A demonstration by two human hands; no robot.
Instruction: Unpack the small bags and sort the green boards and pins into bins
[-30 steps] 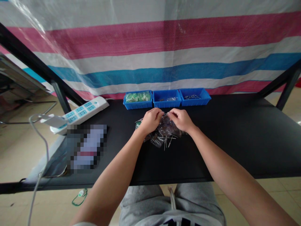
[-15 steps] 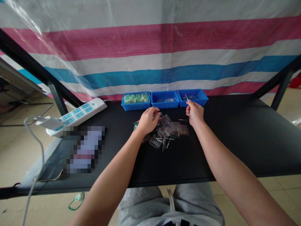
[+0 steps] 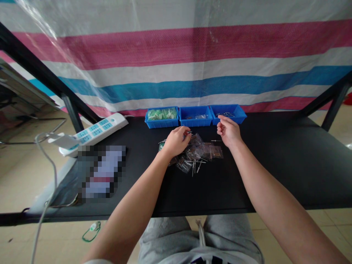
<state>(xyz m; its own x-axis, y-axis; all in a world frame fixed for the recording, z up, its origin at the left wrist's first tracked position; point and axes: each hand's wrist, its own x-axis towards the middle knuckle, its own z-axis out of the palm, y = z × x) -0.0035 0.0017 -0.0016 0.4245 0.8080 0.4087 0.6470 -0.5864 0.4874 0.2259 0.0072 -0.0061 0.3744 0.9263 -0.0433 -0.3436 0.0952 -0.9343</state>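
- Striped sheet (image 3: 165, 47) is hanging behind the bench, its bands running across the view
- Black table (image 3: 288, 161) is carrying everything being handled
- Three blue bins are standing side by side near the far edge: left bin (image 3: 162, 124) is holding green packets (image 3: 162, 113), middle bin (image 3: 195, 123) is holding a few clear packets, right bin (image 3: 233, 120) is holding thin metal rods
- White power strip (image 3: 95, 129) is lying at an angle on the left, with a plug sitting in its near end
- Pile of clear packets (image 3: 196, 151) is lying mid-table in front of the bins, with loose rods (image 3: 199, 167) poking out at its near side
- Left hand (image 3: 176, 141) is resting at the pile's far-left side, thumb and index tips sitting close together beside a small metallic piece; cannot tell whether they are gripping it
- Right hand (image 3: 229, 132) is hovering just in front of the right bin, index finger extending toward it and standing apart from the curled fingers
- Single rod (image 3: 216, 140) is lying between the pile and the right hand
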